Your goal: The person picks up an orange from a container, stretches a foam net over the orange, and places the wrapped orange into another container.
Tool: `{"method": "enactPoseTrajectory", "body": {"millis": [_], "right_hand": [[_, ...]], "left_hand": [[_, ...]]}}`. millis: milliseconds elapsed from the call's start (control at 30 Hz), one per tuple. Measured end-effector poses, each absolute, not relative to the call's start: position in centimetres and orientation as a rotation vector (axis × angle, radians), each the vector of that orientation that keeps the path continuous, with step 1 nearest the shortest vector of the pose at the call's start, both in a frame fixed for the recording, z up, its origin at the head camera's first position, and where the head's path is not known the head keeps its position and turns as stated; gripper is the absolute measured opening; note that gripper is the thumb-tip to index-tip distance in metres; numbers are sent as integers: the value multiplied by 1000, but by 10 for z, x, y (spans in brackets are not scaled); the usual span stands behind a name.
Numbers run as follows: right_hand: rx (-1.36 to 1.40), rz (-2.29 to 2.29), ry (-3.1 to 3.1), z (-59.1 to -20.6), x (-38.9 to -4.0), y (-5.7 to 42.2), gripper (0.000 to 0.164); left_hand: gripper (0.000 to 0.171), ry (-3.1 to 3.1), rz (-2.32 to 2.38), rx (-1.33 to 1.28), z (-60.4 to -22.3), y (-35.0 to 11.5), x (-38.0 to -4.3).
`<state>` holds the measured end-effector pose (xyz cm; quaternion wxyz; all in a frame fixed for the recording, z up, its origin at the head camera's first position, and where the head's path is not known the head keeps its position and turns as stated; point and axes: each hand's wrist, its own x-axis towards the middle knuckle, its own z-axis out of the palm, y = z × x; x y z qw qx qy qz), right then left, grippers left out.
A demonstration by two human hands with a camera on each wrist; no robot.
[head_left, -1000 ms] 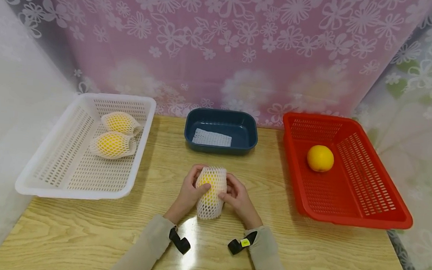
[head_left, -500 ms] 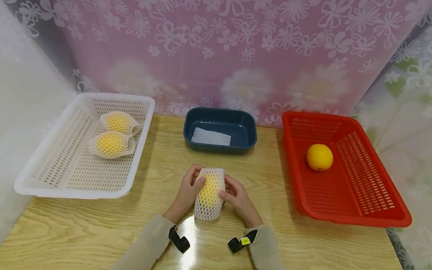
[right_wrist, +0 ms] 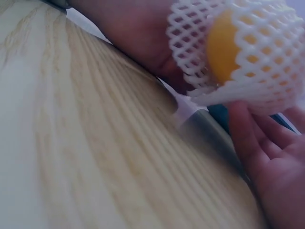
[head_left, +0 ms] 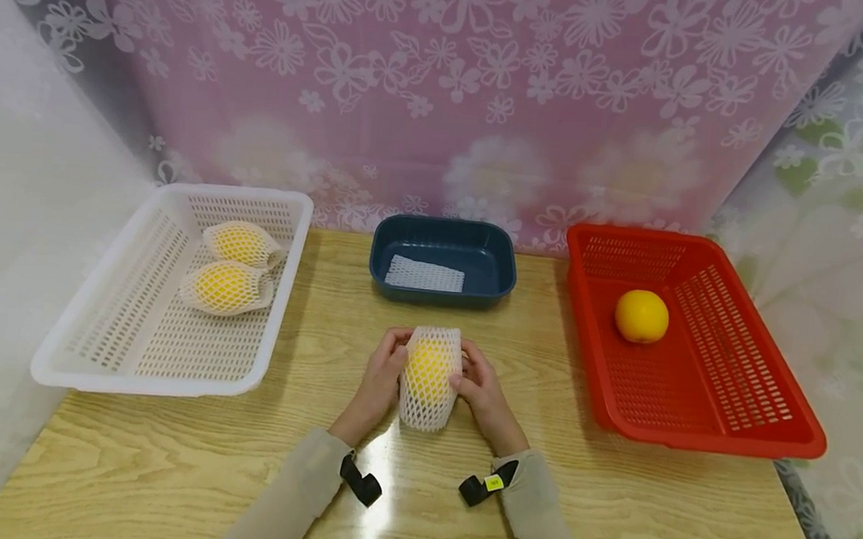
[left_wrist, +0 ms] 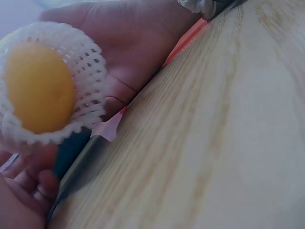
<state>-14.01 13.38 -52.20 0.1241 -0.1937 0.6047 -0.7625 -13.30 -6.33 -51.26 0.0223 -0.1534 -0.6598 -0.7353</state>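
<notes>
Between both hands, above the middle of the table, is an orange inside a white foam net sleeve. My left hand holds its left side, thumb along the netting. My right hand grips the right side, thumb on the front and fingers behind, partly hidden. In the left wrist view the orange shows bare through the sleeve's open end. From the right wrist, the foam net covers most of the orange, with fingertips right under its edge.
On the left, a white basket holds two netted oranges. A dark blue tray at the back contains a flat foam net. On the right, a red basket contains one bare orange.
The netted orange has shifted slightly to the right and away from the body. The left thumb has moved off the front of the net to its left edge.
</notes>
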Motion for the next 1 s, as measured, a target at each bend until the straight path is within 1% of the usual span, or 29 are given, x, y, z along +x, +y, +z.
{"method": "enactPoseTrajectory", "body": {"millis": [67,167,233,467,633,900,1000], "right_hand": [[-524,-2281,1730,-522,-140,134,61],[-502,-2323,1719,-522,-140,134,56],[-522,-2322,1724,-523,-141,134,53],[-641,-2280,1762,-528,-144,136,49],[-671,-2254,1785,-529,-144,137,51],[-739,-2222,1778,-530,-144,140,68],[-759,-2193,1764,-531,-144,142,70]], "left_hand": [[61,-2066,-2329,-554,-524,-63,-138],[81,-2125,-2317,-671,-531,-62,-139],[86,-2158,-2312,-696,-532,-62,-139],[81,-2208,-2334,-629,-527,-63,-136],[80,-2195,-2351,-639,-526,-63,-135],[82,-2181,-2347,-692,-528,-64,-135],[86,-2193,-2307,-730,-530,-65,-135]]}}
